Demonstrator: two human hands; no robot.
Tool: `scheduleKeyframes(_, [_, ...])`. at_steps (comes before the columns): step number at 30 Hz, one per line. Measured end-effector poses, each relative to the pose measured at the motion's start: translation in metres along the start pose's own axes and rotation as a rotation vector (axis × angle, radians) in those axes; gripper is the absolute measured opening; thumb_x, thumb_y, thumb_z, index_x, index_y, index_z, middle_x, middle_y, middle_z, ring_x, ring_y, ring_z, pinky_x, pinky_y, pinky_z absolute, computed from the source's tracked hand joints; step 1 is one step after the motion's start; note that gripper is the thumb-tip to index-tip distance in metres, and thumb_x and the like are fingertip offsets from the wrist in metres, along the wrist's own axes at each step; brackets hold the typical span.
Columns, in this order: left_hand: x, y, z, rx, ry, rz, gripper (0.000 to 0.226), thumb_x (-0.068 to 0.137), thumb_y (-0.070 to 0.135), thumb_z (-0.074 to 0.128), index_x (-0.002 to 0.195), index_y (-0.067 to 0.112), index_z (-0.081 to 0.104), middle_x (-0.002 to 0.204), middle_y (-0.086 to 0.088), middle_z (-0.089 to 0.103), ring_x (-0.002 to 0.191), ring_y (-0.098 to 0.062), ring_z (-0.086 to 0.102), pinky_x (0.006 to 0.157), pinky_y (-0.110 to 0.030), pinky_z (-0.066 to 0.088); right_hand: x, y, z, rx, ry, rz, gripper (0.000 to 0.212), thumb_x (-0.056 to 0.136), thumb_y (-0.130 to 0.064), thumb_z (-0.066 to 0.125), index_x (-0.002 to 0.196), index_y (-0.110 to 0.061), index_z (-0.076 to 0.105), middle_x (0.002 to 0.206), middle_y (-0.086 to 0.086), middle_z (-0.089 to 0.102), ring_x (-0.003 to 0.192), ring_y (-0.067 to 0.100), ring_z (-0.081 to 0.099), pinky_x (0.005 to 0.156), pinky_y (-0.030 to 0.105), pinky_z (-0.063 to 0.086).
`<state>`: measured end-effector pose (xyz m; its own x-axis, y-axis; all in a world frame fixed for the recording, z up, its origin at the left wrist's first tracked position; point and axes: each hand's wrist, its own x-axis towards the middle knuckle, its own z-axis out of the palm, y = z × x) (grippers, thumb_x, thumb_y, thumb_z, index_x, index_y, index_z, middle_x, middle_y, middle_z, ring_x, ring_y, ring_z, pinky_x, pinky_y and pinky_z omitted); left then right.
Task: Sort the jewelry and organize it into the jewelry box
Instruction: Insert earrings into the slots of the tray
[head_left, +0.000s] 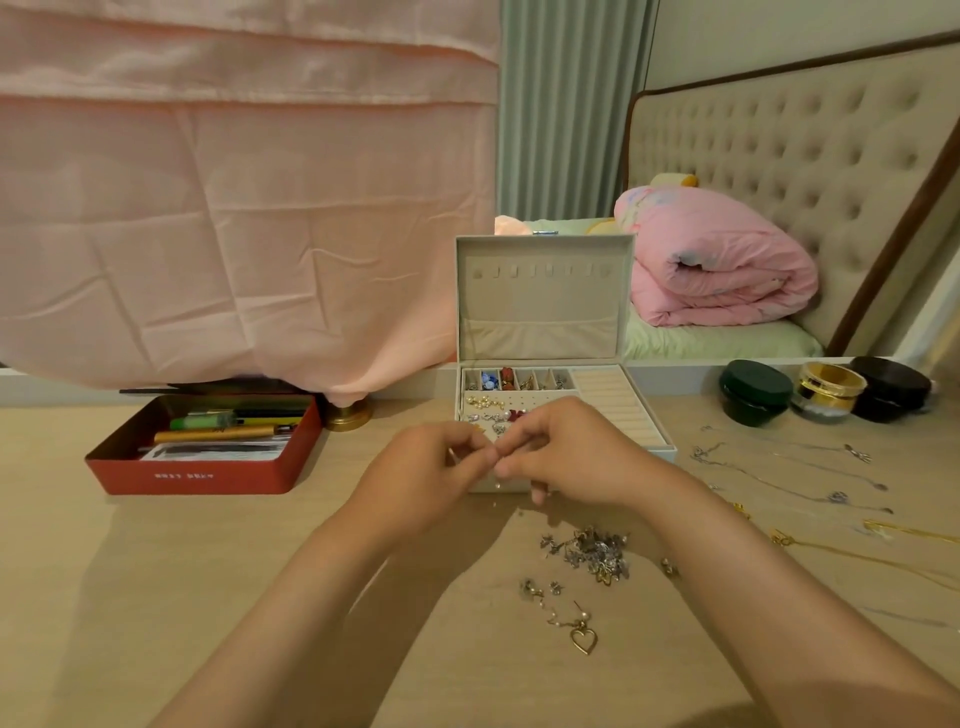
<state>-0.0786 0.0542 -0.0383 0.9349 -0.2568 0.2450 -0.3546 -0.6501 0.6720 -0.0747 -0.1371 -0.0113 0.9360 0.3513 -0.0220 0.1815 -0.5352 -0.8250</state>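
The white jewelry box (644, 431) stands open on the wooden table, lid upright. Its small back compartments and earring panel hold several pieces; the ring rolls at right are bare. My left hand (431, 467) and my right hand (566, 457) meet just in front of the box, fingertips pinched together on a tiny piece of jewelry (453, 456), too small to identify. A heap of silver earrings (597, 556) lies near my right forearm. Closer to me lies a gold heart pendant (583, 638). Silver necklaces (779, 467) and gold chains (883, 545) stretch across the table at right.
A red tin (197, 475) with pens and papers sits left of the box. Three round jars (826, 395) stand at the back right. A brass lamp base (349, 415) is behind the tin, under a hanging pink cloth. A bed lies beyond the table.
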Motion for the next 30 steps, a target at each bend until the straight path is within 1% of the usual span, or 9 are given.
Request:
scheduleKeyframes(4, [0.03, 0.015, -0.016, -0.094, 0.035, -0.012, 0.016, 0.09, 0.033, 0.069, 0.076, 0.026, 0.071, 0.073, 0.002, 0.072, 0.068, -0.017, 0.068, 0.066, -0.035, 0.053, 0.022, -0.014, -0.018, 0.081, 0.099, 0.014, 0.013, 0.086, -0.007, 0.076, 0.086, -0.019, 0.077, 0.074, -0.001, 0.077, 0.056, 0.016, 0.064, 0.045, 0.022, 0.042])
scheduleKeyframes(7, [0.05, 0.02, -0.025, -0.22, 0.065, -0.056, 0.021, 0.091, 0.033, 0.069, 0.075, 0.021, 0.07, 0.075, -0.002, 0.073, 0.063, -0.012, 0.067, 0.058, -0.029, 0.046, 0.036, -0.021, -0.029, 0.085, 0.154, -0.001, 0.009, 0.085, -0.008, 0.078, 0.088, -0.016, 0.077, 0.076, 0.001, 0.077, 0.056, 0.016, 0.066, 0.043, 0.024, 0.042])
scheduleKeyframes(12, [0.079, -0.005, -0.028, -0.404, 0.303, -0.209, 0.018, 0.089, 0.037, 0.062, 0.077, 0.025, 0.067, 0.076, 0.004, 0.069, 0.071, -0.017, 0.062, 0.083, -0.051, 0.057, 0.07, -0.026, -0.05, 0.047, 0.247, 0.007, 0.006, 0.086, -0.01, 0.077, 0.087, -0.016, 0.078, 0.079, 0.001, 0.078, 0.049, 0.013, 0.061, 0.041, 0.023, 0.039])
scheduleKeyframes(15, [0.084, -0.017, -0.02, -0.406, 0.294, -0.302, 0.006, 0.092, 0.026, 0.062, 0.096, 0.026, 0.066, 0.094, 0.003, 0.069, 0.09, -0.018, 0.067, 0.087, -0.044, 0.057, 0.096, -0.025, -0.055, 0.006, 0.253, 0.039, 0.005, 0.087, -0.009, 0.077, 0.089, -0.012, 0.078, 0.078, -0.001, 0.077, 0.045, 0.012, 0.058, 0.039, 0.02, 0.04])
scheduleKeyframes(18, [0.081, -0.018, -0.006, -0.578, 0.227, -0.349, 0.013, 0.097, 0.016, 0.057, 0.105, 0.022, 0.066, 0.095, 0.001, 0.072, 0.078, -0.003, 0.071, 0.065, -0.023, 0.057, 0.125, -0.022, -0.05, -0.069, 0.224, 0.055, 0.007, 0.082, -0.01, 0.082, 0.089, -0.012, 0.079, 0.079, 0.0, 0.077, 0.044, 0.012, 0.06, 0.05, 0.026, 0.053])
scheduleKeyframes(20, [0.083, -0.025, 0.004, -0.624, 0.152, -0.35, 0.025, 0.098, 0.011, 0.05, 0.097, 0.021, 0.072, 0.089, 0.0, 0.076, 0.084, -0.012, 0.074, 0.073, -0.032, 0.06, 0.141, -0.019, -0.044, -0.119, 0.202, 0.068, 0.009, 0.08, -0.012, 0.084, 0.087, -0.012, 0.079, 0.078, 0.006, 0.077, 0.047, 0.013, 0.061, 0.057, 0.031, 0.059])
scheduleKeyframes(23, [0.086, -0.034, 0.008, -0.594, 0.099, -0.336, 0.034, 0.094, 0.012, 0.046, 0.098, 0.029, 0.075, 0.095, 0.002, 0.078, 0.094, -0.018, 0.073, 0.09, -0.048, 0.057, 0.161, -0.018, -0.034, -0.225, 0.163, 0.084, 0.005, 0.079, -0.016, 0.084, 0.08, -0.015, 0.079, 0.066, 0.004, 0.074, 0.046, 0.011, 0.059, 0.049, 0.025, 0.049])
scheduleKeyframes(27, [0.09, -0.042, 0.007, -0.657, 0.11, -0.393, 0.035, 0.095, 0.004, 0.046, 0.101, 0.024, 0.074, 0.092, -0.003, 0.077, 0.082, -0.012, 0.074, 0.068, -0.028, 0.059, 0.174, -0.017, -0.026, -0.395, 0.071, 0.119, 0.008, 0.078, -0.018, 0.083, 0.081, -0.013, 0.079, 0.073, 0.004, 0.074, 0.054, 0.01, 0.058, 0.056, 0.027, 0.051])
scheduleKeyframes(30, [0.093, -0.048, 0.004, -0.591, 0.075, -0.376, 0.029, 0.09, 0.016, 0.053, 0.108, 0.027, 0.073, 0.096, 0.001, 0.077, 0.088, -0.013, 0.074, 0.083, -0.037, 0.06, 0.182, -0.016, -0.024, -0.495, 0.056, 0.141, 0.026, 0.076, -0.027, 0.085, 0.092, -0.009, 0.078, 0.091, 0.01, 0.076, 0.08, 0.019, 0.069, 0.079, 0.037, 0.06])
